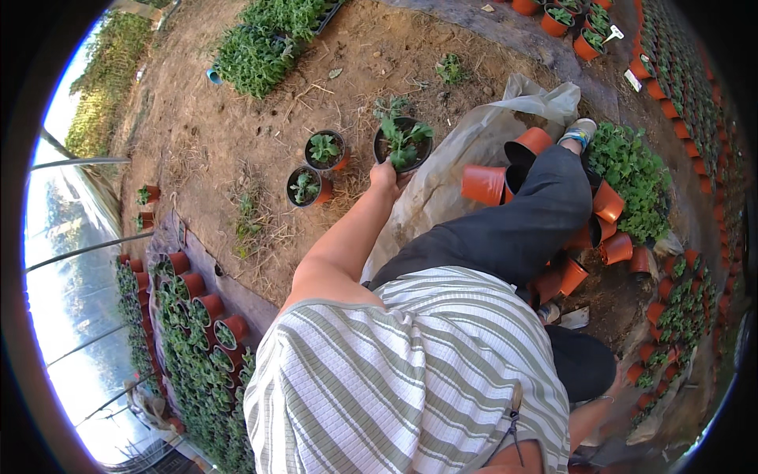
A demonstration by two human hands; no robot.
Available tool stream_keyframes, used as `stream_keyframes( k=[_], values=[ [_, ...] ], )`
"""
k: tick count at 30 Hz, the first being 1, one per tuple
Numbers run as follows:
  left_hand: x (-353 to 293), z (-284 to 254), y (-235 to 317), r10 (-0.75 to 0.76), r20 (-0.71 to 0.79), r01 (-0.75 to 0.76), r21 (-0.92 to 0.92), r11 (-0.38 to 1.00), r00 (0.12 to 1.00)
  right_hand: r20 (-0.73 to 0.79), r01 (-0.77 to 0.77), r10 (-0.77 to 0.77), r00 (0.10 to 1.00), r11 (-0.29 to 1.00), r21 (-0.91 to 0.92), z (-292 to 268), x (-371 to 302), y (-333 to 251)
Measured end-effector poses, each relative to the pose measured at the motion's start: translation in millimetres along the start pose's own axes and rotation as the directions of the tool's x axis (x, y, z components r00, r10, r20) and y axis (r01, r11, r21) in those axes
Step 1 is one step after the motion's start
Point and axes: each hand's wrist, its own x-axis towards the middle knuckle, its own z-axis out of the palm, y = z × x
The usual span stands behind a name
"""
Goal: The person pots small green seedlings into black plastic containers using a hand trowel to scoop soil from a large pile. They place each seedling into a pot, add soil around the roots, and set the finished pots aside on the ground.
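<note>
My left hand (385,178) reaches forward and is closed on the near rim of a potted plant (403,142), a leafy green seedling in a round pot. Just left of it two more potted seedlings stand on the soil, one pot (324,150) behind the other pot (308,188). My right forearm (594,419) shows in part at the lower right, beside my bent knee. The right hand itself is hidden.
Empty orange pots (483,184) lie tipped around my legs by a crumpled plastic sheet (430,197). Seedling trays (264,51) sit at the far left, and a leafy clump (629,178) to the right. Rows of potted plants (197,371) line both sides.
</note>
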Motion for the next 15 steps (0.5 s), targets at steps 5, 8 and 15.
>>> stream_keyframes(
  k=[5, 8, 15],
  values=[
    [112, -37, -13, -0.062, -0.222, 0.02, -0.185, 0.982, 0.973, -0.207, -0.146, 0.136, 0.969, 0.989, -0.034, 5, -10, -10],
    [153, -40, 4, -0.068, -0.239, 0.004, -0.259, 0.966, 0.969, -0.151, -0.212, 0.231, 0.961, 0.968, 0.135, 7, -21, -14],
    [190, -33, 28, -0.065, -0.341, -0.09, -0.419, 0.904, 0.938, -0.162, -0.291, 0.355, 0.921, 0.902, 0.319, 16, -31, -20]
  ],
)
